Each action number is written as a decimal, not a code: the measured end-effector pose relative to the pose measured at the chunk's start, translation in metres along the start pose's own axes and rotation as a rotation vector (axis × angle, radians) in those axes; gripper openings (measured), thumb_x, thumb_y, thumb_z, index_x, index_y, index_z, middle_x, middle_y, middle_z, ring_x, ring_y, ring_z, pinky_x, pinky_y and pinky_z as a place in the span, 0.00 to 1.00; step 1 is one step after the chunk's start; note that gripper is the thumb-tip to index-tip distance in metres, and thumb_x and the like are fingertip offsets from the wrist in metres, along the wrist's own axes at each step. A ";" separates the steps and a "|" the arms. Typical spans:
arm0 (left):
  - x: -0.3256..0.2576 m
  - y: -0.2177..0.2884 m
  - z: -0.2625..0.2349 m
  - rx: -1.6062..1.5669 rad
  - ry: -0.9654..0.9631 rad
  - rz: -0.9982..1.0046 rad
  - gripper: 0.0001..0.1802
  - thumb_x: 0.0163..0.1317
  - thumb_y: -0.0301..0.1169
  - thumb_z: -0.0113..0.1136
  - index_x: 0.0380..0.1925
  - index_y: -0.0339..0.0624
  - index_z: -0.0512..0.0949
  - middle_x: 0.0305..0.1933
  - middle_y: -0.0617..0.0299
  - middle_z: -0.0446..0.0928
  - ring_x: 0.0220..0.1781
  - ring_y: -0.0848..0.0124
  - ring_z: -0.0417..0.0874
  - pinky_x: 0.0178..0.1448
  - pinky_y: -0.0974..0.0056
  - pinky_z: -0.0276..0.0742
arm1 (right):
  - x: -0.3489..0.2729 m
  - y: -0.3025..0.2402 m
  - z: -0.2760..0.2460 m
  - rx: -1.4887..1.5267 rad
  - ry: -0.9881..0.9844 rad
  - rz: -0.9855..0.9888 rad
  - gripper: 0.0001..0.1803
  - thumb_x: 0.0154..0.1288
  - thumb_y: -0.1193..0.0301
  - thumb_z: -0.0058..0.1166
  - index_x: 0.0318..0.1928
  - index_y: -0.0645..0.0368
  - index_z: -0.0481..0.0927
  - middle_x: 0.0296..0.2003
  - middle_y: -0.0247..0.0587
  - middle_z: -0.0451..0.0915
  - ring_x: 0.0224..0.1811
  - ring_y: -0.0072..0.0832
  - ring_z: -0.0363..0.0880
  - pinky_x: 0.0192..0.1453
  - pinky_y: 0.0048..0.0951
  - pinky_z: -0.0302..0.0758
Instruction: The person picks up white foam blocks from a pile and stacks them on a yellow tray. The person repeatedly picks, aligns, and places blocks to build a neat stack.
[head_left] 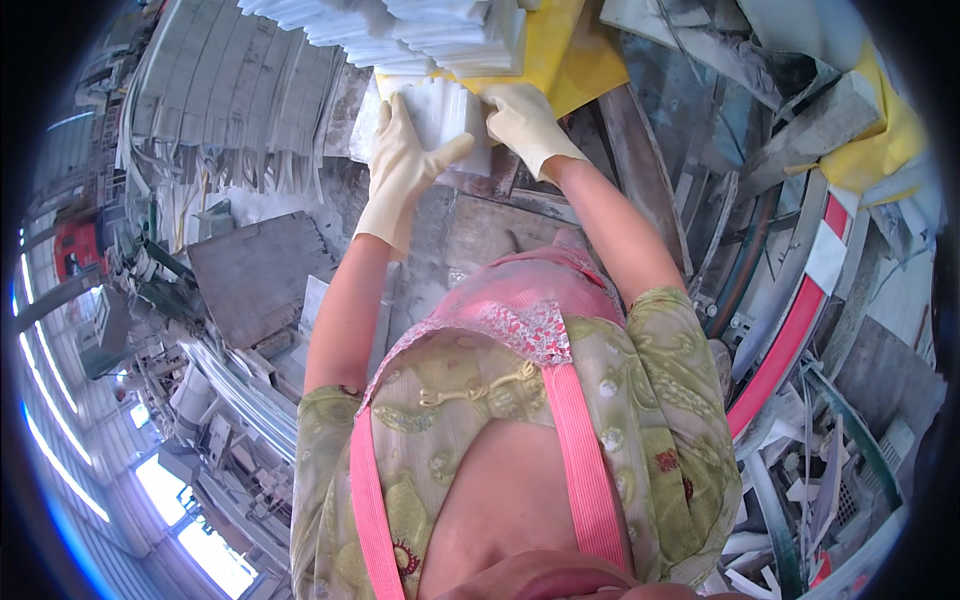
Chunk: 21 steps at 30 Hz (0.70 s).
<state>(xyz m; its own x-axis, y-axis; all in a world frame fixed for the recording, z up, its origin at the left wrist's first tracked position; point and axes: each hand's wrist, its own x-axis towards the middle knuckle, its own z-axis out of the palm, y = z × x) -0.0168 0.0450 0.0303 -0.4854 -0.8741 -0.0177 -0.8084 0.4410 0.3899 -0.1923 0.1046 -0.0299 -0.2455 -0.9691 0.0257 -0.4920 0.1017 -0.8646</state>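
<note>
Right now both gloved hands are on one white tile stack [440, 120], a small bundle of thin white slabs held edge-on, just below the big pile of white tile stacks [400, 30] at the top of the head view. Left hand [400, 165] wraps the bundle's left side, thumb across the front face, fingers behind, closed around it. Right hand [525, 120] presses flat on the bundle's right end, fingers curled over its top edge; so both hold the same bundle between them.

Progress, as a judgement: the bundle sits against a yellow sheet [575, 60] that lies under the big pile, touching or nearly touching it; cannot tell whether it is going onto the pile or coming off. Many stacks are already piled up there; this one is in hand, not released.

Containers: no real bin or box visible. The yellow sheet acts as the base for the pile. A grey work surface [480, 225] lies under the hands, dusty, nothing clearly on it. A flat grey board [260, 275] lies to the left. White scrap strips [800, 490] litter the lower right, beside a curved red and white rail [800, 320].
</note>
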 end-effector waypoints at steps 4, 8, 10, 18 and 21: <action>0.000 0.002 -0.002 -0.028 -0.011 0.007 0.69 0.38 0.57 0.78 0.71 0.18 0.56 0.68 0.31 0.66 0.68 0.41 0.73 0.71 0.51 0.71 | 0.006 0.001 0.002 0.059 -0.042 0.082 0.19 0.53 0.79 0.46 0.44 0.67 0.83 0.36 0.61 0.82 0.42 0.54 0.81 0.47 0.41 0.76; 0.002 0.007 -0.007 -0.023 -0.011 0.004 0.69 0.37 0.57 0.78 0.70 0.18 0.57 0.67 0.31 0.67 0.66 0.41 0.75 0.68 0.51 0.73 | 0.013 0.001 0.010 0.166 0.019 -0.029 0.26 0.55 0.80 0.45 0.56 0.64 0.82 0.46 0.59 0.84 0.50 0.45 0.84 0.57 0.33 0.77; 0.004 0.008 -0.009 -0.019 -0.043 -0.039 0.69 0.37 0.57 0.78 0.70 0.19 0.58 0.67 0.30 0.67 0.66 0.41 0.75 0.67 0.51 0.74 | 0.012 0.003 0.011 0.323 0.088 -0.173 0.20 0.52 0.79 0.44 0.45 0.64 0.81 0.42 0.62 0.82 0.48 0.55 0.80 0.50 0.40 0.76; 0.007 0.005 -0.005 0.021 -0.071 -0.090 0.69 0.35 0.58 0.79 0.71 0.22 0.58 0.67 0.28 0.68 0.68 0.42 0.75 0.70 0.52 0.73 | -0.001 0.020 0.009 0.114 -0.035 -0.079 0.21 0.53 0.74 0.50 0.48 0.64 0.84 0.42 0.64 0.84 0.49 0.57 0.83 0.54 0.48 0.77; 0.013 0.008 -0.006 0.052 -0.136 -0.122 0.77 0.32 0.60 0.78 0.74 0.18 0.50 0.70 0.22 0.64 0.74 0.41 0.69 0.74 0.53 0.70 | 0.014 0.022 0.020 0.236 -0.064 0.053 0.20 0.51 0.74 0.51 0.46 0.65 0.84 0.45 0.66 0.83 0.52 0.57 0.83 0.55 0.47 0.78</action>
<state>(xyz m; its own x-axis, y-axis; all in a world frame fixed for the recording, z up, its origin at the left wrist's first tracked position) -0.0280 0.0360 0.0385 -0.4203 -0.8876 -0.1881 -0.8785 0.3462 0.3291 -0.1892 0.0888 -0.0585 -0.2088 -0.9768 -0.0485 -0.2693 0.1051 -0.9573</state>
